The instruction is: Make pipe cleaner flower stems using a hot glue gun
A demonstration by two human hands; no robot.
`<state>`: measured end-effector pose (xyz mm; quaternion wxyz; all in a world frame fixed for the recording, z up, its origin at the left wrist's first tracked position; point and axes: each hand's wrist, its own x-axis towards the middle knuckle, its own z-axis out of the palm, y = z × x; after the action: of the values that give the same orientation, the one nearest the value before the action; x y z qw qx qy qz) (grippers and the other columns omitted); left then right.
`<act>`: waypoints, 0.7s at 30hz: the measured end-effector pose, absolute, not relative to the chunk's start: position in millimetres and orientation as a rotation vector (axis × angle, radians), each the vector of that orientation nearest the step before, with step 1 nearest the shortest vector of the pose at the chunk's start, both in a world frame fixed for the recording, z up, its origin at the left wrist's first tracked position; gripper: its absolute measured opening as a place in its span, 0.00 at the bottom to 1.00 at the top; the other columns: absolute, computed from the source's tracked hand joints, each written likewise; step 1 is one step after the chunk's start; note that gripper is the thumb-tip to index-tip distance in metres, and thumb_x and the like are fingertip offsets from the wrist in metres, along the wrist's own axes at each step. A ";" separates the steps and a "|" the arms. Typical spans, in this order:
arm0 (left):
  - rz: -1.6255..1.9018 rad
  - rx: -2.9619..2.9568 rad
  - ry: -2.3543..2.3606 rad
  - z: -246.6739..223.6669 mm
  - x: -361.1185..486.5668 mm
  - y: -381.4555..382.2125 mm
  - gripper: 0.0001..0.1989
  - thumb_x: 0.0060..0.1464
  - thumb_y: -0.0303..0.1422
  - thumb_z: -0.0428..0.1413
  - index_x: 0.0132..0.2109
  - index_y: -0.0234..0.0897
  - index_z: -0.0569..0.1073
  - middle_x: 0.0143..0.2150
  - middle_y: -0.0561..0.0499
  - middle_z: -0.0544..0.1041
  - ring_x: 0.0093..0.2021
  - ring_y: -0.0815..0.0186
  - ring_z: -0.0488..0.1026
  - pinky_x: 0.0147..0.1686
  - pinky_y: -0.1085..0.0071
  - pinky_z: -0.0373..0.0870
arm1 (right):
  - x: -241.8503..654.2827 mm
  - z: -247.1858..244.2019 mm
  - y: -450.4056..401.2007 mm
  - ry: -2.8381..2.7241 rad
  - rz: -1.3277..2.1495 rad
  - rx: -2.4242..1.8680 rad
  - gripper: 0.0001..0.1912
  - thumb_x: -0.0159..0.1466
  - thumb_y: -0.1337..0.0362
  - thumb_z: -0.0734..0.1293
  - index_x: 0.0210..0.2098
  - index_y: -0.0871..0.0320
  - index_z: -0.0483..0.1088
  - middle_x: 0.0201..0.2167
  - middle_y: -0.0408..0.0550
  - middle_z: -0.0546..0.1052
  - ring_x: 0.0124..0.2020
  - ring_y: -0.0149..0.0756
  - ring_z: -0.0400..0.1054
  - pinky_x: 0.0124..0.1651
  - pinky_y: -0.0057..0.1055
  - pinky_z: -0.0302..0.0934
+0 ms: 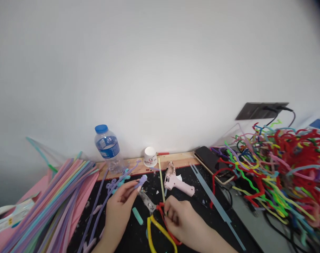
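My left hand (123, 202) pinches a small lilac fuzzy pipe-cleaner shape (142, 180) between thumb and fingertips, raised over the black mat. My right hand (179, 214) is closed, fingers curled; what is inside them, if anything, is hidden. A thin pale yellow pipe cleaner (161, 179) runs up to its fingertips, and I cannot tell whether they grip it. Beside and partly under this hand are red handles (176, 239). Pliers with yellow handles (160, 228) lie between the hands, jaws toward the left one. A short teal piece (137, 216) is near my left wrist.
A pink glue gun (179, 184) lies past my right hand, near a paper cup (150, 157). A water bottle (108, 147) stands at the back left. Pipe cleaners (54, 196) fan out left; a tangled heap (286, 172) fills the right, beside a phone (210, 160) and glue sticks (215, 200).
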<state>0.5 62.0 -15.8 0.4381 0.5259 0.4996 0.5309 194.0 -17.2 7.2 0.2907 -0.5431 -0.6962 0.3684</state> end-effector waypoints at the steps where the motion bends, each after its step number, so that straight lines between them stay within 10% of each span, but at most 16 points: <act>1: 1.314 1.260 1.238 -15.0 1.6 61.8 0.12 0.42 0.35 0.62 0.36 0.36 0.74 0.35 0.49 0.81 0.37 0.60 0.79 0.41 0.67 0.76 | 193.6 9.2 -17.8 -1.881 0.986 -1.396 0.07 0.57 0.74 0.60 0.31 0.56 0.60 0.20 0.35 0.64 0.19 0.24 0.59 0.23 0.20 0.52; 8: 1.053 1.539 1.159 -10.4 8.5 45.9 0.06 0.46 0.34 0.60 0.31 0.36 0.74 0.26 0.53 0.77 0.26 0.67 0.74 0.27 0.74 0.71 | 194.1 1.9 -9.8 -1.652 0.813 -1.344 0.13 0.59 0.72 0.61 0.44 0.58 0.64 0.28 0.41 0.69 0.23 0.27 0.59 0.26 0.23 0.54; 13: 0.721 1.894 1.040 -2.6 16.8 33.6 0.05 0.49 0.33 0.59 0.28 0.36 0.75 0.25 0.53 0.76 0.25 0.69 0.70 0.27 0.76 0.64 | 193.1 -9.8 -8.2 -1.533 0.956 -1.305 0.04 0.61 0.68 0.61 0.31 0.59 0.67 0.21 0.39 0.64 0.22 0.28 0.56 0.26 0.23 0.51; 21: 0.658 2.115 0.927 -6.8 18.4 39.5 0.14 0.49 0.33 0.61 0.45 0.41 0.71 0.30 0.55 0.77 0.28 0.70 0.72 0.31 0.78 0.64 | 198.0 -42.9 -2.2 -1.511 1.104 -1.294 0.18 0.62 0.52 0.61 0.26 0.59 0.66 0.15 0.36 0.54 0.17 0.25 0.46 0.19 0.22 0.44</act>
<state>18.4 39.5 -6.8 0.3620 0.8211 0.3598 0.2555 198.0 -2.2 -42.9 0.4200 -0.5161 -0.6027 0.4405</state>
